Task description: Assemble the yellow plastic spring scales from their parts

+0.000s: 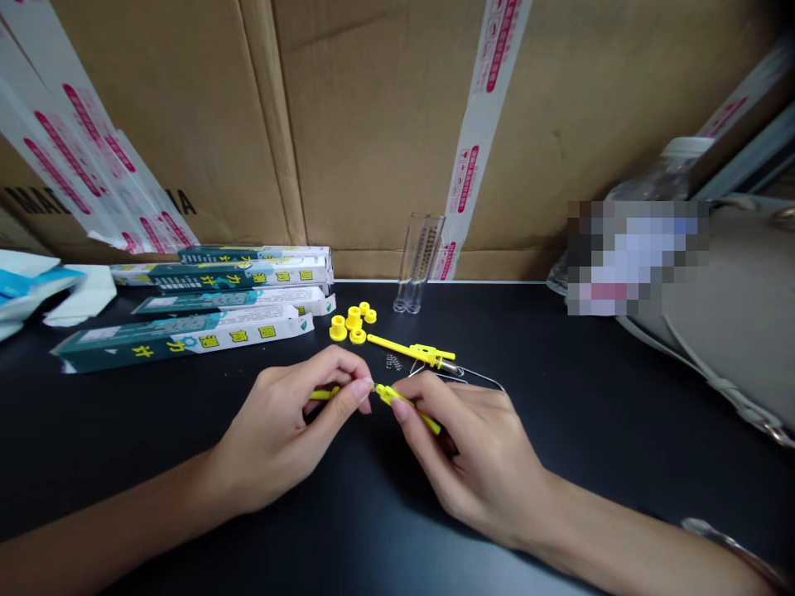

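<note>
Head view: over the middle of a smooth black bench (348, 538), the right hand's (484, 447) grip pinches a slim yellow plastic stick (387, 393). The left hand's (291, 426) thumb and forefinger press together on something too small to tell; a yellow piece (321, 395) shows behind that thumb. Beyond lie tiny metal bits (393, 362), a yellow rod (397, 345) and round flanged caps (354, 319). Clear tubes (419, 263) stand near the far edge, printed cartons (186, 338) toward the far left corner; brown taped cardboard (373, 124) rises behind.
</note>
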Motion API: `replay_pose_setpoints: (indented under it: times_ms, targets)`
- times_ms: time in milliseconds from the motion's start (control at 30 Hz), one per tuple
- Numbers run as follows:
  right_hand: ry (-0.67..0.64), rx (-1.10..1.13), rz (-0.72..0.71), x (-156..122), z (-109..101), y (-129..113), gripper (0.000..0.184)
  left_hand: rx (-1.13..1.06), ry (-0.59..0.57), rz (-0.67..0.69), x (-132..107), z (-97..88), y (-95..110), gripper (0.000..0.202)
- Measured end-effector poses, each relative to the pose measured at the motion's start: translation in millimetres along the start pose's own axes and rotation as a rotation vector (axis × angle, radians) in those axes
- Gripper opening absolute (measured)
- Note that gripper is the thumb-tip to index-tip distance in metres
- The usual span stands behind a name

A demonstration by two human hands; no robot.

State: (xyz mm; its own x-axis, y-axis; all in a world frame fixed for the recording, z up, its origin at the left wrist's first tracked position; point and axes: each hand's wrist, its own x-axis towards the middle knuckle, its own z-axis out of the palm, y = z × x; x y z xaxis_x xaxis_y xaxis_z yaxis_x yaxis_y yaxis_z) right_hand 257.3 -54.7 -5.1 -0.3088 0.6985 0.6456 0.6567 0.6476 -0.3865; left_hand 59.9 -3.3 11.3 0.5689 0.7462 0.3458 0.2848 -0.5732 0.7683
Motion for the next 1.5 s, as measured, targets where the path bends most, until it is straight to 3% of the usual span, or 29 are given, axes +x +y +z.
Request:
replay_pose_setpoints:
  times_ms: [500, 833, 967, 1133, 1267, 1500]
  targets:
    - [-0.019, -0.046, 0.007, -0.5, -0.3, -0.8, 0.012, 0.025, 0.004, -0.021, 1.9, -0.6, 2.1, 0.013]
    - [-0.036, 0.027, 0.063, -1.2, -0.5, 0.3, 0.014, 0.028, 0.035, -0.03, 1.8, -0.4, 0.3, 0.004]
    - [-0.038, 0.032, 0.109, -0.1, -1.7, 0.9, 0.015, 0.021, 0.044, -0.062, 0.6, 0.5, -1.8, 0.017]
    - [-0.055, 0.053, 0.14, 0.2, -2.2, 1.1, 0.014, 0.141, 0.041, 0.026, -1.7, 2.6, -1.7, 0.031]
    - [-0.056, 0.05, 0.146, 0.6, -1.3, 2.1, 0.014, 0.219, 0.107, 0.062, -1.0, 4.3, -2.5, 0.014]
    - [-0.024, 0.069, 0.127, 0.0, -0.7, 4.6, 0.014, 0.384, 0.129, 0.258, -1.8, 4.0, -1.4, 0.007]
